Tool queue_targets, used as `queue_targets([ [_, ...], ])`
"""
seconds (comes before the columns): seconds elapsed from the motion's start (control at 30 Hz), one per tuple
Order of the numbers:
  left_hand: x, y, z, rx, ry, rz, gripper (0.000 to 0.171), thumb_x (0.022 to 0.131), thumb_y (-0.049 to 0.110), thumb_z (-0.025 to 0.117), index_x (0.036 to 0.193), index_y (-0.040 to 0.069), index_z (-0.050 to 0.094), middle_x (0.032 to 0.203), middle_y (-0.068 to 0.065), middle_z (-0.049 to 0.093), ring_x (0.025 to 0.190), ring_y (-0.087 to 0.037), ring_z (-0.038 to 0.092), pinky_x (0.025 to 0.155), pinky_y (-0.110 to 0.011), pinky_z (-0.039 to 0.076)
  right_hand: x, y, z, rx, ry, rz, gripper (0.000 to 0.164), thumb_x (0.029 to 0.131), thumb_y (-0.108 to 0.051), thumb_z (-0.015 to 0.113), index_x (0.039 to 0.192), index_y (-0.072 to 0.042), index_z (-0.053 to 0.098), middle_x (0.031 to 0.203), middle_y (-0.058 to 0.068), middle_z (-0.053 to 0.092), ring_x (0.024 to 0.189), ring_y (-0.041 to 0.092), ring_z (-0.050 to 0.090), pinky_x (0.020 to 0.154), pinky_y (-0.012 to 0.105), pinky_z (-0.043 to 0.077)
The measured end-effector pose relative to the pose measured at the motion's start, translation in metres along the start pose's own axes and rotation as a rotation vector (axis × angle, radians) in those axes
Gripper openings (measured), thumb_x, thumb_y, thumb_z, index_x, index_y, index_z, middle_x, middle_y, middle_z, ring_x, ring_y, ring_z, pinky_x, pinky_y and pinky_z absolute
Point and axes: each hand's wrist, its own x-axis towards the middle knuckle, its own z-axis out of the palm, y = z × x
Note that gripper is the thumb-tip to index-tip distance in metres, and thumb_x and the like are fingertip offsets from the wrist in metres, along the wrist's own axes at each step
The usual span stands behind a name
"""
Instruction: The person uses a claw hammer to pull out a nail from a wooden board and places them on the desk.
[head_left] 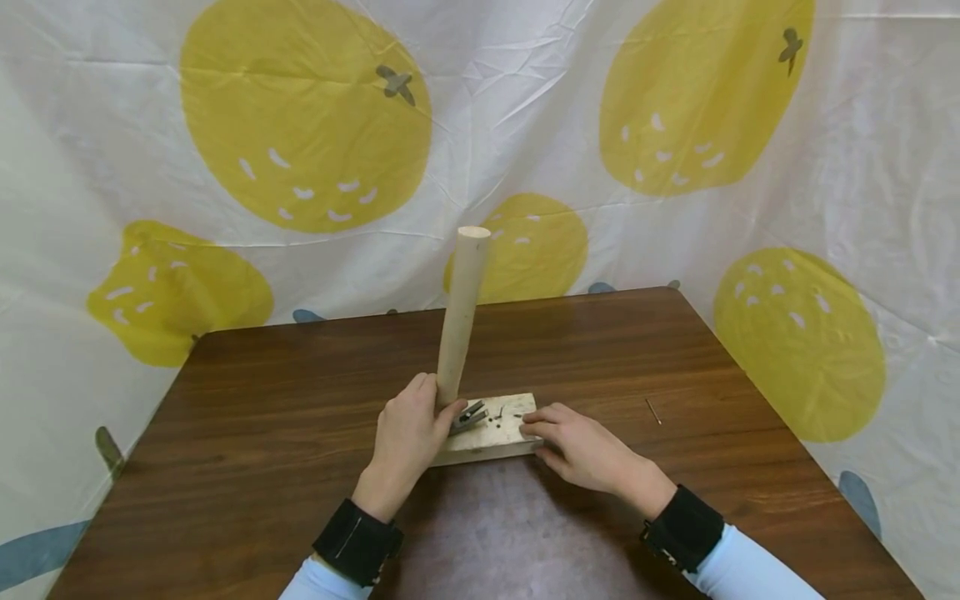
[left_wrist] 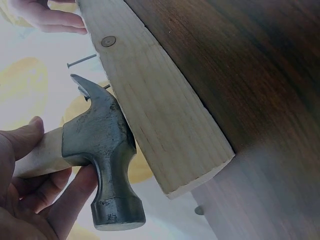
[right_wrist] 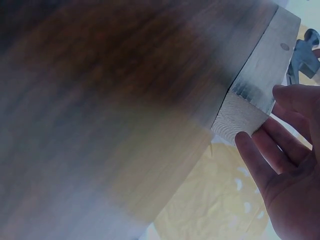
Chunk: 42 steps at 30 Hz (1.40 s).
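Observation:
My left hand [head_left: 405,429] grips a claw hammer [left_wrist: 102,135] by its pale wooden handle [head_left: 461,308], just beside the head. The handle stands nearly upright, and the steel head lies against the top of a wooden block [left_wrist: 150,110]. Its claw reaches a bent nail [left_wrist: 84,93], with another nail [left_wrist: 81,60] sticking out of the block close by. At the block's right end, my right hand [head_left: 581,446] holds the wood, its fingers bent around the corner [right_wrist: 255,127]. Several small dark holes show in the top face.
A loose nail [head_left: 654,411] lies on the brown wooden table [head_left: 300,400], to the right of the block. Behind the table hangs a white cloth [head_left: 517,125] with yellow fruit prints, which also runs along both sides.

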Motion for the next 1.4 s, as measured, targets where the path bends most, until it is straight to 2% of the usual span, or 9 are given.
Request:
queue_targets([
  [0.47, -0.003, -0.006, 0.0, -0.077, 0.025, -0.032, 0.033, 0.087, 0.026, 0.085, 0.095, 0.002, 0.065, 0.081, -0.005, 0.058, 0.069, -0.029, 0.067, 0.059, -0.045, 0.055, 0.001, 0.0, 0.001, -0.003, -0.005, 0.002, 0.033, 0.096, -0.012, 0.073, 0.128, -0.004, 0.069, 0.132, 0.011, 0.063, 0.12, 0.026, 0.059, 0.093, 0.038, 0.053],
  [0.8, -0.005, -0.01, -0.001, -0.128, 0.045, -0.055, 0.032, 0.088, 0.026, 0.084, 0.099, 0.0, 0.067, 0.084, -0.006, 0.061, 0.068, -0.026, 0.063, 0.06, -0.044, 0.053, 0.002, 0.0, 0.002, 0.003, 0.021, -0.003, 0.032, 0.094, -0.009, 0.075, 0.125, -0.005, 0.071, 0.129, 0.01, 0.064, 0.119, 0.025, 0.059, 0.093, 0.038, 0.053],
  [0.97, -0.006, -0.012, -0.002, -0.162, 0.042, -0.085, 0.03, 0.09, 0.026, 0.083, 0.099, 0.002, 0.067, 0.085, -0.006, 0.061, 0.07, -0.025, 0.063, 0.062, -0.044, 0.053, 0.002, -0.001, 0.003, 0.009, 0.025, -0.003, 0.031, 0.094, -0.009, 0.075, 0.124, -0.005, 0.071, 0.129, 0.01, 0.064, 0.119, 0.025, 0.059, 0.094, 0.038, 0.053],
  [1.1, -0.007, -0.013, -0.003, -0.187, 0.032, -0.111, 0.028, 0.091, 0.026, 0.081, 0.099, 0.003, 0.067, 0.084, -0.006, 0.061, 0.069, -0.023, 0.061, 0.061, -0.041, 0.052, 0.002, -0.001, 0.003, 0.007, 0.026, -0.002, 0.031, 0.094, -0.009, 0.075, 0.124, -0.005, 0.071, 0.129, 0.01, 0.064, 0.118, 0.025, 0.06, 0.093, 0.038, 0.053],
  [1.4, -0.007, -0.016, -0.004, -0.219, 0.043, -0.123, 0.027, 0.092, 0.025, 0.081, 0.095, 0.003, 0.066, 0.081, -0.005, 0.059, 0.064, -0.019, 0.056, 0.058, -0.039, 0.048, 0.004, 0.0, 0.003, 0.002, 0.035, -0.004, 0.029, 0.094, -0.009, 0.075, 0.123, -0.006, 0.071, 0.127, 0.01, 0.065, 0.116, 0.025, 0.061, 0.092, 0.038, 0.054],
])
